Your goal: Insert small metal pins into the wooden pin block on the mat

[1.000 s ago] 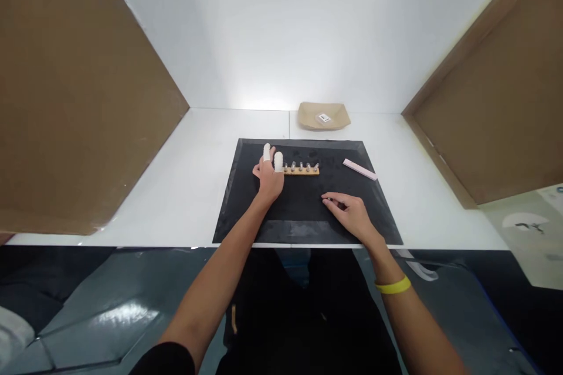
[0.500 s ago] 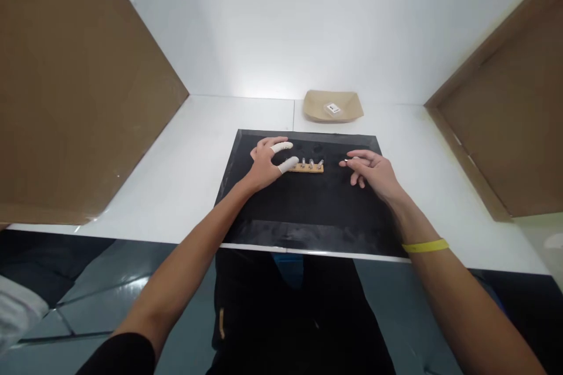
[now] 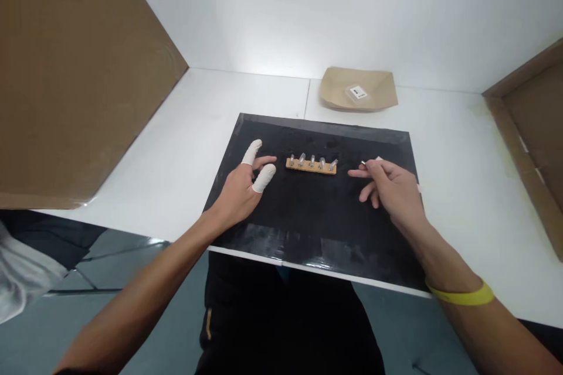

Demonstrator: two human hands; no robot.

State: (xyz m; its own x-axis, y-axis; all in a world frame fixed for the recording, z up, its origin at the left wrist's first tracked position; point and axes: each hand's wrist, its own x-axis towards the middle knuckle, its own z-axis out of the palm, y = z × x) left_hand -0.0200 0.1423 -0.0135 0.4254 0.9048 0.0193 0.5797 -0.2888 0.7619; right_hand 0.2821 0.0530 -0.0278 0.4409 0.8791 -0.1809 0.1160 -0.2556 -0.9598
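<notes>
While the left hand rests loosely spread on the black mat, two fingers capped in white rubber, a wooden strip with five upright metal pins lies just beyond its fingertips. Opposite, the right hand pinches a small metal piece, likely readied for the strip.

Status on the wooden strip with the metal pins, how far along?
Done: the wooden strip lies on the black mat with five metal pins standing in it. In hand: the right hand pinches a small metal piece just right of the strip; the left hand, two fingers capped, rests left of it, not touching. Left: whether a slot stays free is unclear.
</notes>
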